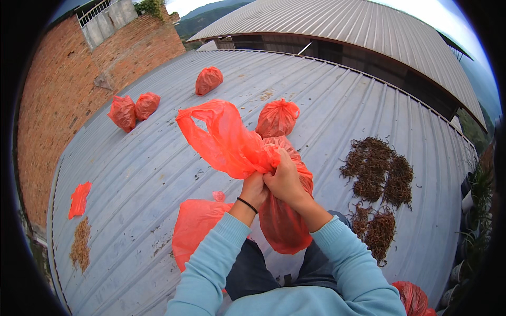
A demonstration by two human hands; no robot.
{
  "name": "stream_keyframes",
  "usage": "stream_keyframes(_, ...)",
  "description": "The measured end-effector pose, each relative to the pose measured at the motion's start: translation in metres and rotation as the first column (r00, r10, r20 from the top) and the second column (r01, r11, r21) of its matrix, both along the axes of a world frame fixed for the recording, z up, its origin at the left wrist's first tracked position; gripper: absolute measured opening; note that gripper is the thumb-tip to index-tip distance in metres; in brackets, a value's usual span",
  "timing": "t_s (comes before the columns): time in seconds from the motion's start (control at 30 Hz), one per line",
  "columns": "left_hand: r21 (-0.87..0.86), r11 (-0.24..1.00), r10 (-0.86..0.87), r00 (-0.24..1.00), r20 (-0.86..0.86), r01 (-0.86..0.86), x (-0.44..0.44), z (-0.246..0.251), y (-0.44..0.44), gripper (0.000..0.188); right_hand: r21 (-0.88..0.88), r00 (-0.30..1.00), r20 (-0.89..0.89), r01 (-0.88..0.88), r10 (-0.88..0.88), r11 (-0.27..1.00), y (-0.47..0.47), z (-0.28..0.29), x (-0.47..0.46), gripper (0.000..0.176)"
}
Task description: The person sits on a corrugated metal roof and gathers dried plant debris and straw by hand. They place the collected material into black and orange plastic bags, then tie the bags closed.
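My left hand (255, 190), a black band at its wrist, is closed on the gathered neck of a red plastic bag (281, 229). My right hand (285, 178) grips the same neck from the right, its fingers bunched against my left. Above both hands the bag's loose handles (221, 136) flare out to the upper left. Its dark, full lower part hangs between my knees; the contents cannot be made out through the plastic. A tied red bag (278, 118) stands just beyond my hands. A flatter red plastic bag (197, 225) lies left of my forearms.
Ridged metal roofing (150, 189) spreads beneath me. Several clumps of dark dried strands (371, 170) lie at right, a pale heap (81, 245) at left. More filled red bags (208, 80) stand farther off. A brick wall (55, 118) borders the left; potted plants (468, 201) line the right edge.
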State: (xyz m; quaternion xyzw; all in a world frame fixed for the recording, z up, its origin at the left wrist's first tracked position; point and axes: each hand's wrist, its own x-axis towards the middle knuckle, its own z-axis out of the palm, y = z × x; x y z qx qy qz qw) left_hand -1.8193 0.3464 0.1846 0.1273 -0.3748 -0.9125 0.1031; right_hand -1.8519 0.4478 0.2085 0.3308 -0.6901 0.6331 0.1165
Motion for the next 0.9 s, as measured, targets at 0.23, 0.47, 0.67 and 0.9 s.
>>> stream_keyframes(0.23, -0.361, 0.929, -0.073, 0.997, 0.039, 0.082, 0.019, 0.009, -0.015, 0.023, -0.038, 0.976, 0.212, -0.046, 0.053, 0.998, 0.005, 0.002, -0.006, 0.050)
stream_keyframes(0.47, -0.178, 0.961, -0.190, 0.973, 0.134, 0.212, 0.037, -0.004, -0.032, 0.020, -0.243, 0.854, 0.297, -0.366, 0.428, 0.898, 0.003, -0.020, -0.006, 0.055)
stream_keyframes(0.67, -0.109, 0.993, 0.068, 0.986, 0.155, -0.052, 0.045, -0.012, -0.008, 0.008, -0.051, 0.882, 0.391, -0.263, 0.261, 0.964, 0.006, -0.045, 0.002, 0.048)
stream_keyframes(0.9, -0.055, 0.987, -0.147, 0.983, 0.111, 0.154, 0.043, -0.040, -0.033, 0.009, -0.014, 0.935, 0.324, -0.144, 0.141, 0.990, -0.004, -0.058, 0.008, 0.033)
